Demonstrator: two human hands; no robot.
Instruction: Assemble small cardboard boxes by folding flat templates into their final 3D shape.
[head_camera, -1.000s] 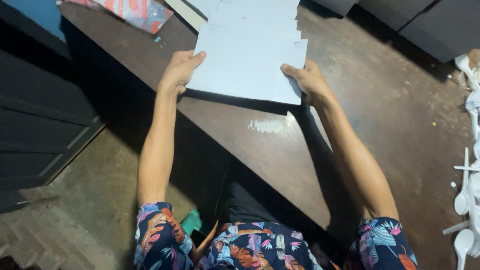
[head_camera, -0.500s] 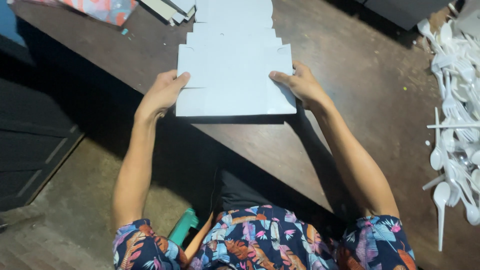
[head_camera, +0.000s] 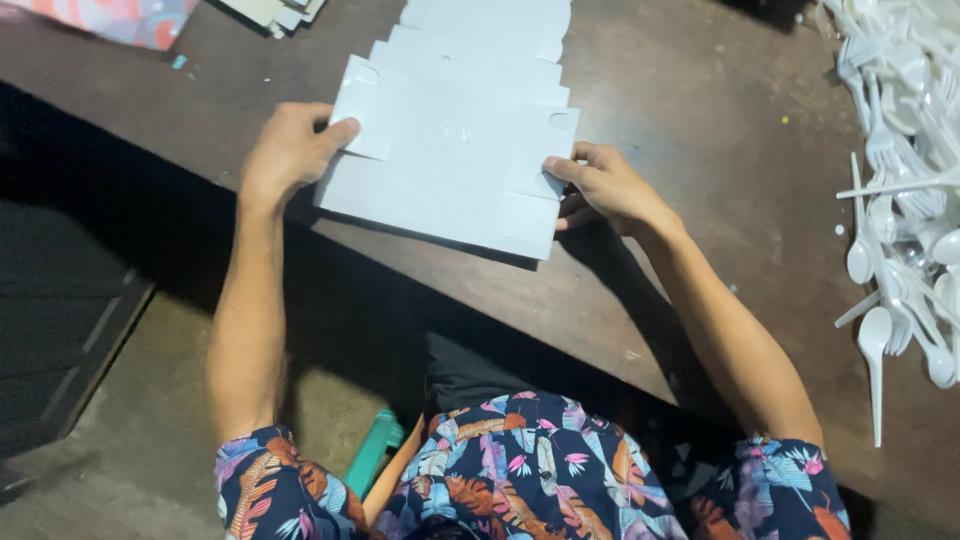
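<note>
Flat pale-grey die-cut cardboard box blank (head_camera: 450, 160): on dark brown wooden table (head_camera: 700, 130), near edge. Pinched at opposite side flaps by left hand (head_camera: 290, 155) and right hand (head_camera: 600, 185), probably for folding. Heap of white plastic spoons and forks (head_camera: 905, 150) well right.

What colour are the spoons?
White plastic spoons, piled at the table's right edge, head view.

We stood over a dark brown wooden tabletop (head_camera: 700, 120), dimly lit from above. Below its edge lay a worn grey-brown floor (head_camera: 150, 400), with dark furniture (head_camera: 60, 300) at the left.
</note>
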